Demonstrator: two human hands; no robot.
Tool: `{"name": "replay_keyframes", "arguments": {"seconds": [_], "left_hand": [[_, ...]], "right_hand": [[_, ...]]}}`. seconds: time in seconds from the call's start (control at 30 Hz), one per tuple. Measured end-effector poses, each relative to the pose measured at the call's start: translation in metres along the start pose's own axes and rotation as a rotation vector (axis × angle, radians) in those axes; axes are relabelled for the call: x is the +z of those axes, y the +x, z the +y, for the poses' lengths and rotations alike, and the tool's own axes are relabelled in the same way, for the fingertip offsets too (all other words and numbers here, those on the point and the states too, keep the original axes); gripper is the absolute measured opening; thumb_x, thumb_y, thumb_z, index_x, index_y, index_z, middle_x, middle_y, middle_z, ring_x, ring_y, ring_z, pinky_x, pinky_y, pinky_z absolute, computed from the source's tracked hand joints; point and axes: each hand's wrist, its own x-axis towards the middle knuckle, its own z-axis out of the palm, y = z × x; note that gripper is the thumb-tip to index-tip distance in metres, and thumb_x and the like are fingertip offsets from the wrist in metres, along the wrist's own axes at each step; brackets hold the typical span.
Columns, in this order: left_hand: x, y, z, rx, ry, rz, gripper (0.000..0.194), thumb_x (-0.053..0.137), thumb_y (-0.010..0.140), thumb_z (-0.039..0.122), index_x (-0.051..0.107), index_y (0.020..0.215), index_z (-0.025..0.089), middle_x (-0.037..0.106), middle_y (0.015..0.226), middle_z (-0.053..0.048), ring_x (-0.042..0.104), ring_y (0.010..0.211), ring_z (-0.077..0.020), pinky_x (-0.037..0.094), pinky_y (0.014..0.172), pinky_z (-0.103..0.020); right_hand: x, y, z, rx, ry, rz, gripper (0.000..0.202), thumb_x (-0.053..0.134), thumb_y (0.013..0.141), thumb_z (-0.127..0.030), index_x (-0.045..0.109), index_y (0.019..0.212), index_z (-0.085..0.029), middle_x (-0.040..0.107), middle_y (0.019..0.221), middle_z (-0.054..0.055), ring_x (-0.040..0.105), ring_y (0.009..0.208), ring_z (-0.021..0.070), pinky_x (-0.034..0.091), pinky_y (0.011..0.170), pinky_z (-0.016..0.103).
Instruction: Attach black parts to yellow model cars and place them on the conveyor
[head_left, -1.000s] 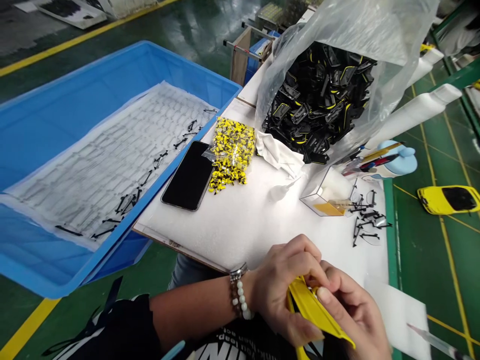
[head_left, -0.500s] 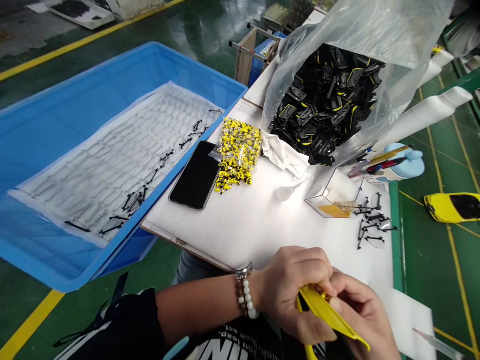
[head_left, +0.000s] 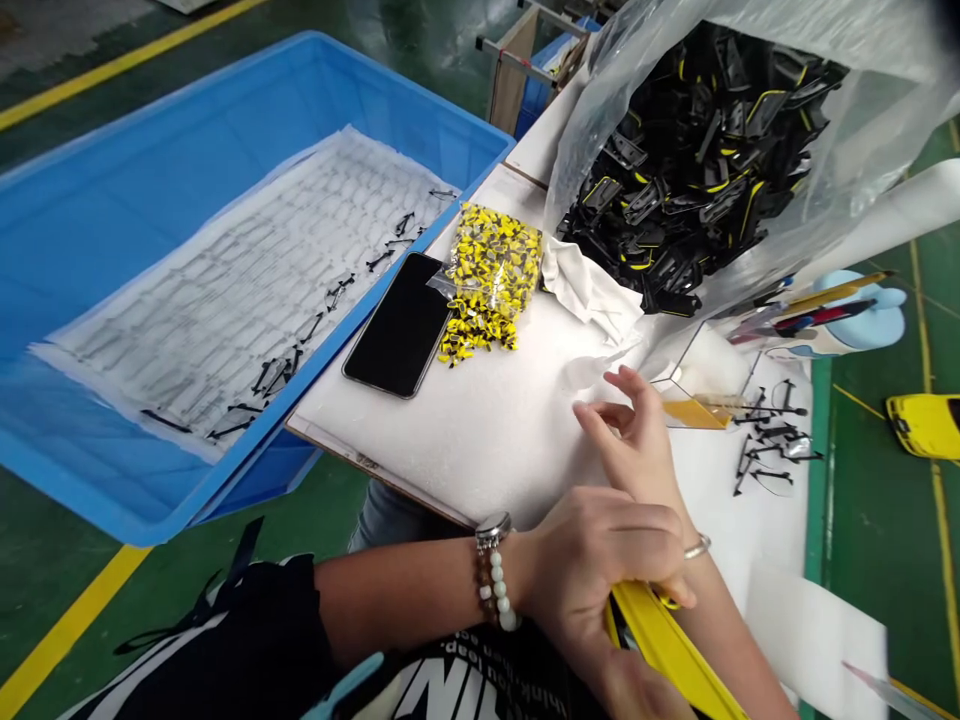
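Note:
My left hand (head_left: 600, 560) is closed around a long yellow plastic part (head_left: 675, 650) low in the view, close to my body. Its lower end runs out of the picture, and my fingers cover much of the rest. Stretched out above it, my right hand (head_left: 641, 440) has thumb and fingers apart with nothing between them. Just beyond those fingertips is a small whitish translucent squeeze bottle (head_left: 583, 374) with a thin nozzle, lying or standing by a white cloth (head_left: 592, 290). A clear box (head_left: 701, 375) sits right of that hand.
Left of the table stands a blue bin (head_left: 97, 510) with a white sheet and black parts. On the table are a phone (head_left: 397, 325), a bag of yellow-black pieces (head_left: 495, 255), a large bag of black parts (head_left: 705, 170), a pen holder (head_left: 862, 320) and loose black pieces (head_left: 776, 435).
My right hand has let go of the yellow plastic part and moved up and forward to near the squeeze bottle. My left hand keeps hold of the part. The view has shifted slightly.

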Motion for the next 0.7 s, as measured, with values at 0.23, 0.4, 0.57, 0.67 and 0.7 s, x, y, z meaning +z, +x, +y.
{"name": "replay_keyframes", "arguments": {"seconds": [0.23, 0.4, 0.57, 0.67, 0.7], "left_hand": [[-0.012, 0.014, 0.007, 0.041, -0.022, -0.095, 0.052, 0.062, 0.071, 0.068, 0.042, 0.075, 0.02, 0.051, 0.063, 0.002, 0.053, 0.053, -0.0097, 0.047, 0.05, -0.024], [-0.009, 0.012, 0.002, 0.02, -0.015, -0.134, 0.053, 0.059, 0.071, 0.071, 0.037, 0.068, 0.023, 0.047, 0.059, 0.003, 0.049, 0.05, -0.0105, 0.045, 0.048, -0.026], [-0.014, 0.006, 0.004, 0.015, -0.003, -0.147, 0.037, 0.056, 0.084, 0.054, 0.047, 0.078, 0.019, 0.056, 0.068, -0.001, 0.06, 0.065, -0.0128, 0.053, 0.062, -0.025], [-0.017, 0.006, 0.007, 0.049, 0.048, -0.073, 0.037, 0.054, 0.086, 0.054, 0.053, 0.084, 0.017, 0.058, 0.073, -0.002, 0.062, 0.071, -0.0131, 0.055, 0.067, -0.024], [-0.018, 0.007, 0.008, 0.053, 0.057, -0.017, 0.042, 0.055, 0.084, 0.058, 0.054, 0.087, 0.016, 0.058, 0.075, -0.002, 0.062, 0.07, -0.0129, 0.055, 0.065, -0.024]], "right_hand": [[0.008, 0.026, -0.001, -0.049, -0.297, 0.067, 0.039, 0.068, 0.076, -0.047, 0.056, 0.098, -0.019, 0.06, 0.082, 0.002, 0.052, 0.056, 0.015, 0.044, 0.063, 0.035], [0.014, 0.031, -0.003, -0.096, -0.372, 0.09, 0.028, 0.069, 0.077, -0.042, 0.057, 0.088, -0.018, 0.061, 0.087, 0.003, 0.048, 0.055, 0.0129, 0.041, 0.066, 0.035], [-0.007, -0.008, -0.016, -0.042, -0.277, 0.069, 0.041, 0.071, 0.078, -0.038, 0.057, 0.112, -0.02, 0.061, 0.11, 0.008, 0.058, 0.067, 0.0159, 0.045, 0.066, 0.035], [-0.037, -0.056, -0.03, 0.0, -0.189, 0.099, 0.02, 0.069, 0.082, -0.034, 0.065, 0.099, -0.024, 0.064, 0.1, 0.006, 0.06, 0.078, 0.0188, 0.047, 0.069, 0.033], [-0.048, -0.071, -0.034, 0.015, -0.139, 0.124, 0.014, 0.068, 0.082, -0.032, 0.066, 0.095, -0.026, 0.064, 0.098, 0.005, 0.06, 0.082, 0.0191, 0.048, 0.07, 0.032]]}}
